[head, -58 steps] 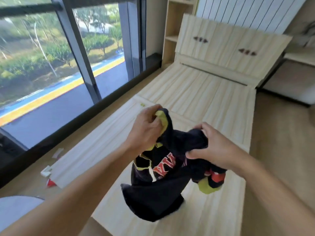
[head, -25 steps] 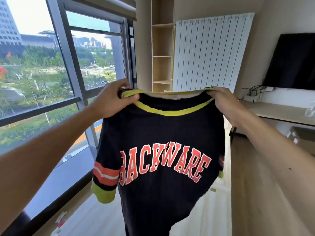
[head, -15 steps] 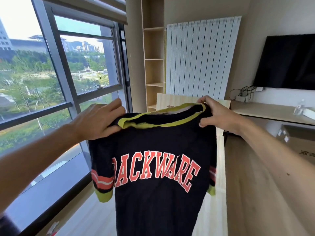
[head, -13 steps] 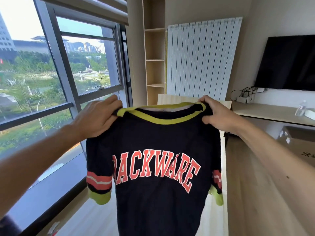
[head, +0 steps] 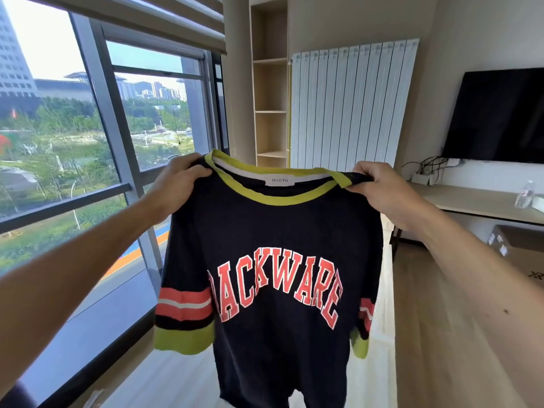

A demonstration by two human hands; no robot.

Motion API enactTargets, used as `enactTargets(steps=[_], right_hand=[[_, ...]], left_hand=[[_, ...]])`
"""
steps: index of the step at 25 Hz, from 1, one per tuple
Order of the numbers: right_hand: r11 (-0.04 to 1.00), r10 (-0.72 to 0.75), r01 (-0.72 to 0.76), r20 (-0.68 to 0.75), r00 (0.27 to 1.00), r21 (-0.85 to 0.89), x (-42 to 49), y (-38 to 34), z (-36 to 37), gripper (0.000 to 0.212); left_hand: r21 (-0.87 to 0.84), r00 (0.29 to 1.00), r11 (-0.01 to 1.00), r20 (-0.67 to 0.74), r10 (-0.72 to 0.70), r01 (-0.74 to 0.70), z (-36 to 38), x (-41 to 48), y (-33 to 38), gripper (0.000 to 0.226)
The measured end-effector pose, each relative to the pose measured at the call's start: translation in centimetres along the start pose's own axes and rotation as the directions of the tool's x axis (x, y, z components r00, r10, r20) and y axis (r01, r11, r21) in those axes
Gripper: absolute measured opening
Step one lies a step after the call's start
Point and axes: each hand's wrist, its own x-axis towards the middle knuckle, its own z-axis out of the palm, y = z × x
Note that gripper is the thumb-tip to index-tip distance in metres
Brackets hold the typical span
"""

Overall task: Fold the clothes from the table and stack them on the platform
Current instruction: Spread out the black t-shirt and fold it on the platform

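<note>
Fingers (head: 184, 161) gripping both shoulders, shirt (head: 273, 231) hanging below

Both bare forearms stretch forward and upward, hands well apart and roughly level. The left hand (head: 179, 184) grips one shoulder of a dark navy knitted shirt with a lime-green collar (head: 279, 231). The right hand (head: 382, 195) pinches the other shoulder, knuckles facing up.

A large window (head: 97, 136) fills the left of the frame. At top centre stands a narrow wooden shelf (head: 270, 113), a white radiator (head: 350, 110) just beside it. At right a dark screen (head: 500, 116) hangs above a surface (head: 471, 203) bearing a water bottle (head: 524, 195); a cardboard box (head: 521, 248) sits below.
</note>
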Motion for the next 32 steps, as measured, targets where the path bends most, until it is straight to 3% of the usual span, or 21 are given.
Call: enactTargets(steps=[2,5,7,9,11,15,20,23,26,29,32], right_hand=[[0.999,0.018,-0.018,0.010,1.000,-0.031,-0.3,0.4,-0.4,0.021],[0.982,-0.012,0.011,-0.005,1.000,-0.188,-1.3,1.5,-0.4,0.008],[0.948,-0.050,0.046,-0.004,0.999,-0.316,-2.2,2.4,1.0,0.013],[0.917,-0.075,0.082,0.034,0.997,-0.391,-3.4,3.8,3.2,0.022],[0.923,-0.035,0.055,0.060,0.998,-0.381,-5.1,5.8,5.1,0.018],[0.969,0.112,-0.048,0.259,0.959,-0.242,-8.4,8.8,6.5,0.024],[0.960,0.269,-0.264,0.541,0.797,-0.089,-11.0,9.4,6.4,0.029],[0.925,0.344,-0.378,0.504,0.792,-0.037,-9.2,10.4,8.4,0.030],[0.880,0.466,-0.464,0.361,0.808,-0.096,-4.9,13.9,12.0,0.032],[0.796,0.605,-0.568,0.269,0.749,-0.211,0.3,21.7,17.1,0.041],[0.683,0.725,-0.646,0.206,0.657,-0.343,4.5,32.7,23.4,0.037]], left_hand=[[0.257,0.991,0.957,0.042,0.130,-0.136,-0.1,-0.1,-0.3,0.009],[0.558,0.937,0.764,0.079,0.340,-0.324,0.1,-0.5,-2.6,0.009],[0.626,0.958,0.746,0.007,0.286,-0.227,0.6,-0.5,-5.5,0.016],[0.556,0.988,0.831,-0.125,0.091,-0.006,1.7,-1.1,-8.6,0.023],[0.519,0.981,0.852,-0.188,0.037,0.067,3.2,-2.9,-11.2,0.023],[0.615,0.946,0.765,-0.095,0.311,-0.190,3.6,-7.4,-13.3,0.018],[0.643,0.886,0.653,0.089,0.456,-0.400,1.8,-11.1,-15.2,0.020],[0.606,0.877,0.670,0.100,0.470,-0.429,1.4,-9.0,-17.7,0.020],[0.561,0.884,0.702,0.131,0.448,-0.439,3.1,-3.7,-22.3,0.019],[0.539,0.894,0.714,0.255,0.367,-0.447,7.1,2.4,-30.9,0.016],[0.558,0.898,0.722,0.385,0.211,-0.409,13.3,6.2,-42.5,0.019]])
